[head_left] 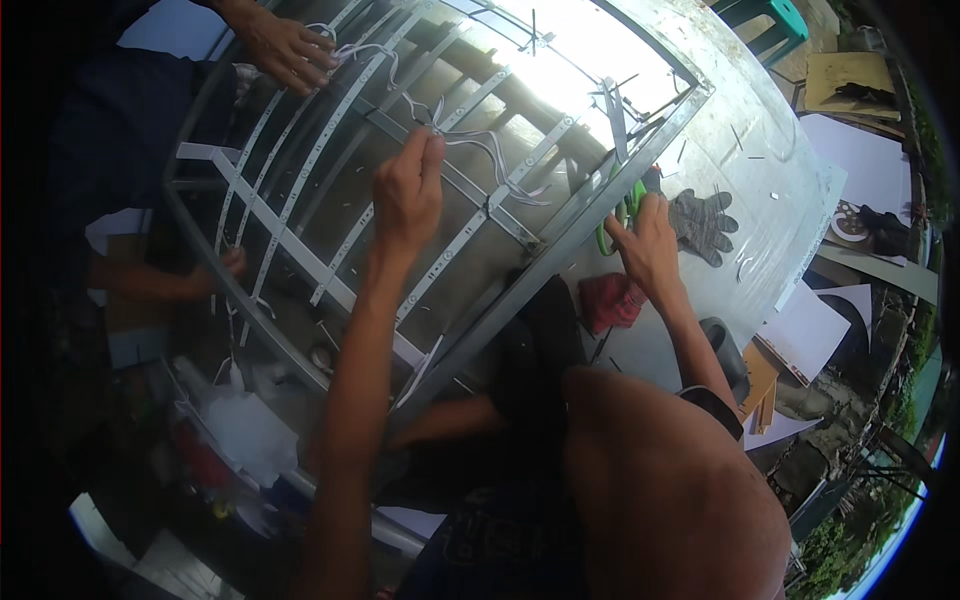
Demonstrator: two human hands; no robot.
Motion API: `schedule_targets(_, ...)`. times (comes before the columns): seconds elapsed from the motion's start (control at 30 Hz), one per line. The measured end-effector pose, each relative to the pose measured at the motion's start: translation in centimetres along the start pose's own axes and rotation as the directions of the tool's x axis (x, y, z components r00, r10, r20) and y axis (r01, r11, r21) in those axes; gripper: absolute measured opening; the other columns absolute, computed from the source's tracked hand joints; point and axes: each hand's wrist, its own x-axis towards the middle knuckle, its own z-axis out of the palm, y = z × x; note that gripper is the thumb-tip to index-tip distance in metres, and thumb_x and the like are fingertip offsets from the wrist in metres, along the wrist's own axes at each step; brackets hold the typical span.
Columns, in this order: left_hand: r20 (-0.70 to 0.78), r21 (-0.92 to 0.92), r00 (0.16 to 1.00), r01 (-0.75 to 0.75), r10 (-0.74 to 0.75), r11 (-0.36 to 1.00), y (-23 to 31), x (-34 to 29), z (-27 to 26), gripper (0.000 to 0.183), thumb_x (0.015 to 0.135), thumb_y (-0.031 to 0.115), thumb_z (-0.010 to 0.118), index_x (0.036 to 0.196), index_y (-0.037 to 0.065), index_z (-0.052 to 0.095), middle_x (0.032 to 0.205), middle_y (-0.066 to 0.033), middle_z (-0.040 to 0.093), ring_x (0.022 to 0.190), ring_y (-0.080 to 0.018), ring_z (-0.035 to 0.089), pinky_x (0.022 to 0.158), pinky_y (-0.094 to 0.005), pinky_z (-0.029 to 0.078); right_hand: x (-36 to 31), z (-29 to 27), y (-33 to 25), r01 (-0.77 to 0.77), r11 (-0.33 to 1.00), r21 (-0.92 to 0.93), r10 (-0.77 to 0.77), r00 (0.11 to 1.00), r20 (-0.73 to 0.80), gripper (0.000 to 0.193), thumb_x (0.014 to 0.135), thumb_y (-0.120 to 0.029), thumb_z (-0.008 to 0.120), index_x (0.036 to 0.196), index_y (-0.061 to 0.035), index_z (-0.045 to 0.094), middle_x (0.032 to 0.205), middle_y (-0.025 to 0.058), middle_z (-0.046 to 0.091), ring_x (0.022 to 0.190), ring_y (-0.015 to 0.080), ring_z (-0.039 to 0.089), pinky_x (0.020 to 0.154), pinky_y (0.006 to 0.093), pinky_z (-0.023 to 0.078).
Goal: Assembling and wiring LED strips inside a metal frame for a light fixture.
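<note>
My left hand point(408, 195) is closed in a pinch on thin white wires point(480, 140) over the middle of a grey metal frame point(590, 205). White light strips point(445, 262) with small evenly spaced dots run across the frame. At its right edge my right hand point(650, 245) grips the green handles of a pair of scissors point(616, 125), whose grey blades point up and away from me. The blades are apart from the wires in my left hand. Another person's hand point(292, 52) rests by the strips at the upper left, near more white wire.
A grey knit glove point(704, 226) and a red cloth item point(610, 302) lie right of the frame on the metal sheet point(745, 110), among scattered dark offcuts. A co-worker's second hand point(228, 268) touches the frame's left side. A green stool point(770, 30) stands far right.
</note>
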Motion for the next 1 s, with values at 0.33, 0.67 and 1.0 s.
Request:
schedule_targets(0.33, -0.03, -0.001, 0.999, -0.019, 0.019, 1.0, -0.1, 0.0, 0.0, 0.029, 0.096, 0.025, 0.042, 0.081, 0.002, 0.051, 0.061, -0.0196, 0.051, 0.059, -0.0405, 0.053, 0.053, -0.0448, 0.037, 0.9, 0.3, -2.5, -0.255, 0.952, 0.17, 0.25, 0.967, 0.051, 0.039, 0.081, -0.032, 0.061, 0.099, 0.0013, 0.054, 0.09, 0.023, 0.044, 0.086, 0.0395, 0.049, 0.068, 0.0435, 0.043)
schedule_targets(0.67, -0.054, -0.036, 0.997, -0.058, 0.056, 0.998, -0.3, -0.3, -0.2, 0.027, 0.095, 0.022, 0.046, 0.077, 0.002, 0.048, 0.06, -0.0212, 0.052, 0.061, -0.0425, 0.053, 0.053, -0.0463, 0.038, 1.3, 1.1, -1.6, -0.07, 0.995, -0.075, 0.078, 0.991, 0.111, 0.027, 0.084, -0.016, 0.05, 0.106, -0.0235, 0.063, 0.09, 0.0188, 0.041, 0.087, 0.0359, 0.046, 0.067, 0.0422, 0.043)
schedule_targets(1.0, -0.066, -0.158, 0.996, -0.078, 0.068, 0.984, 0.5, 0.2, 0.5, 0.031, 0.096, 0.025, 0.045, 0.076, 0.002, 0.046, 0.056, -0.019, 0.046, 0.055, -0.0404, 0.049, 0.051, -0.043, 0.036, 3.3, 1.4, 0.1, 0.006, 0.989, -0.145, 0.0, 0.999, 0.046, 0.039, 0.086, -0.015, 0.044, 0.123, -0.0226, 0.056, 0.101, 0.0189, 0.056, 0.093, 0.0376, 0.053, 0.076, 0.0458, 0.045)
